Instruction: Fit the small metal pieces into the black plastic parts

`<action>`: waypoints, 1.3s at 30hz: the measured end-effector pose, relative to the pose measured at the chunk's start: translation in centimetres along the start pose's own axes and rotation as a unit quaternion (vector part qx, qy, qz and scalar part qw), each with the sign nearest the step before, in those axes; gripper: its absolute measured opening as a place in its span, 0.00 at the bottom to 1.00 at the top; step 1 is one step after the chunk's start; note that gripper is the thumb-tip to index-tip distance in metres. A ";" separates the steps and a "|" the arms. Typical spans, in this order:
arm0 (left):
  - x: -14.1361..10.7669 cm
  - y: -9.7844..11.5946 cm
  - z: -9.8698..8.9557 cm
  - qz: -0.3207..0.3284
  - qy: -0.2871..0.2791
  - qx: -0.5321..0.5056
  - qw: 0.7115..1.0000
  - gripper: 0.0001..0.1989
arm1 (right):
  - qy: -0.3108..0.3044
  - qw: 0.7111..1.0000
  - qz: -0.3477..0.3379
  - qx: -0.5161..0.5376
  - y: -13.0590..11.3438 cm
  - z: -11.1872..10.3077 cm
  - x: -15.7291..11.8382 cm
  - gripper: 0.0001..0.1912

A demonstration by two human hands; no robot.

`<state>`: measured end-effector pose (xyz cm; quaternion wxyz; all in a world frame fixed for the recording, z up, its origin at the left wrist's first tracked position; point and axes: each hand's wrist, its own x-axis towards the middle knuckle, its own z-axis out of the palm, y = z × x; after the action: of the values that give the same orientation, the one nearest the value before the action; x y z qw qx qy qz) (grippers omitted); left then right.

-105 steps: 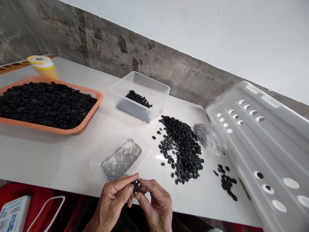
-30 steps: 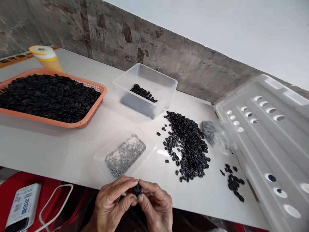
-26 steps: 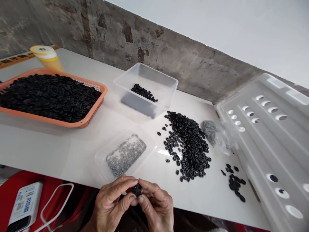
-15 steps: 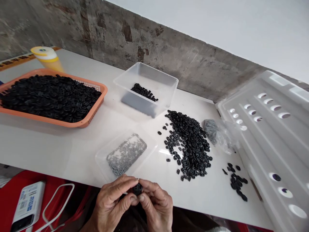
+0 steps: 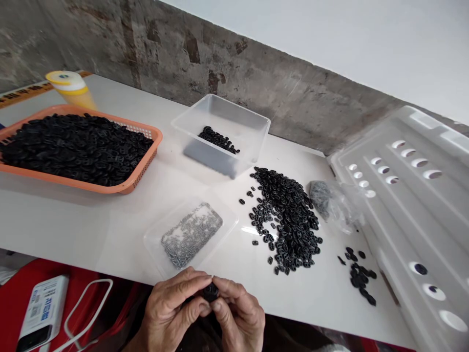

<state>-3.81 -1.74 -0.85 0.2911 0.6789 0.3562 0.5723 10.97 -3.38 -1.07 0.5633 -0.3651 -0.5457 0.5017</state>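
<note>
At the table's front edge, my left hand (image 5: 172,308) and my right hand (image 5: 238,310) pinch a small black part (image 5: 210,292) between thumbs and fingertips. The hands nearly touch around it. Just beyond them is a shallow clear tray (image 5: 229,227) of small silvery metal pieces (image 5: 190,234). A large pile of black oval pieces with holes (image 5: 293,220) is spread to the right of that tray. Farther back, a clear plastic bin (image 5: 252,142) holds some small black pieces (image 5: 219,139).
An orange basket (image 5: 130,186) full of black parts sits at left, by a yellow-lidded cup (image 5: 73,89). At right are a plastic bag (image 5: 340,205), scattered black pieces (image 5: 361,278) and a large white perforated panel (image 5: 403,195). A white boxed device (image 5: 44,308) lies lower left.
Both hands and the black part have shifted slightly down and right. The light tip that stuck up between the fingertips above the part no longer shows.
</note>
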 end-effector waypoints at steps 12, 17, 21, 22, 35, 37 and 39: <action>-0.8 -0.2 0.4 -0.010 0.005 -0.061 0.998 0.23 | 0.022 0.997 -0.066 0.013 0.5 0.7 -0.1 0.20; -0.9 -0.3 0.5 -0.010 0.017 -0.039 0.999 0.21 | 0.060 0.996 -0.067 0.014 0.6 1.1 0.0 0.17; -0.1 0.1 0.4 0.031 0.009 -0.024 0.999 0.21 | 0.032 0.993 -0.111 -0.032 0.6 0.5 0.3 0.19; 0.1 0.2 0.3 0.037 0.009 -0.025 0.999 0.20 | 0.027 0.992 -0.116 -0.037 0.6 0.4 0.3 0.19; 1.9 -1.6 -1.0 -0.375 0.173 -0.311 0.856 0.17 | 0.101 0.994 -0.030 -0.018 2.9 1.7 0.1 0.15; 3.6 -1.8 -3.7 -0.335 0.267 -0.225 0.875 0.19 | 0.082 0.992 -0.039 -0.088 3.4 0.9 -0.5 0.11; 6.0 -2.6 -7.6 -0.254 0.350 -0.045 0.900 0.19 | 0.061 0.981 -0.047 -0.179 3.6 -0.7 -1.0 0.08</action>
<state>-11.10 4.57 1.79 0.3133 0.3069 0.5696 0.6951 11.11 -3.43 -4.91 0.5439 -0.4641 -0.6077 0.3457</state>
